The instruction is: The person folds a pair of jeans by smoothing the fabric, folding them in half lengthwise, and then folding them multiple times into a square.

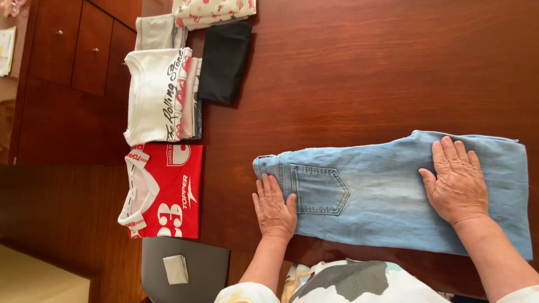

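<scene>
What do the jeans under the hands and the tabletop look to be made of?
Jeans: light blue denim, seemingly cotton; faded weave, stitched back pocket, matte. Tabletop: dark reddish wood or veneer, going by visible grain; polished, with soft sheen.

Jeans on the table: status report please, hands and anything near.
Left hand flat on pocket end of light-blue jeans. Right hand flat on leg end. Folded red shirt apart, nothing in way.

a dark polished wooden table [359,62] stands beside a wooden drawer cabinet [73,50].
</scene>
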